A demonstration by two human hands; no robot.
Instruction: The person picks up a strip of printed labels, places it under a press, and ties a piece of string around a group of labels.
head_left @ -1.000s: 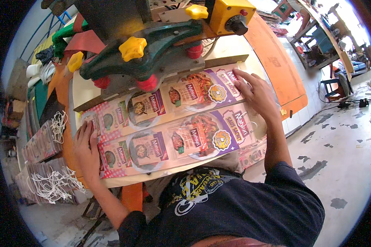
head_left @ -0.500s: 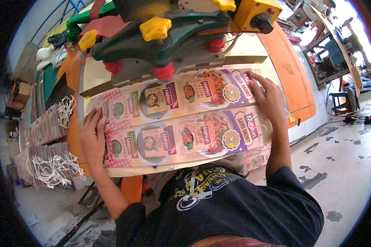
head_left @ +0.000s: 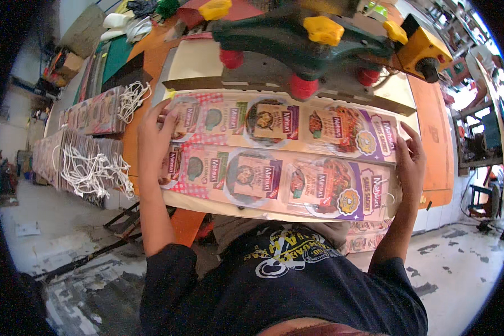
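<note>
A worker's left hand (head_left: 154,143) and right hand (head_left: 410,162) lie flat, fingers spread, gripping nothing, at opposite ends of printed cardboard sheets (head_left: 280,159), whose long axis runs between them beneath the press head (head_left: 313,42).

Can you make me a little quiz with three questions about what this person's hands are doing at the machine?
1. True or false: both hands rest on the printed flat sheets.
2. Which hand lies flat on the checked end of the sheets: the left hand or the right hand?
3. What hangs from the bags stacked at the person's left: A) white cord handles, B) red ribbons, C) metal chains?

Key:
1. True.
2. The left hand; the right hand grips the purple end at the sheets' edge.
3. A.
</note>
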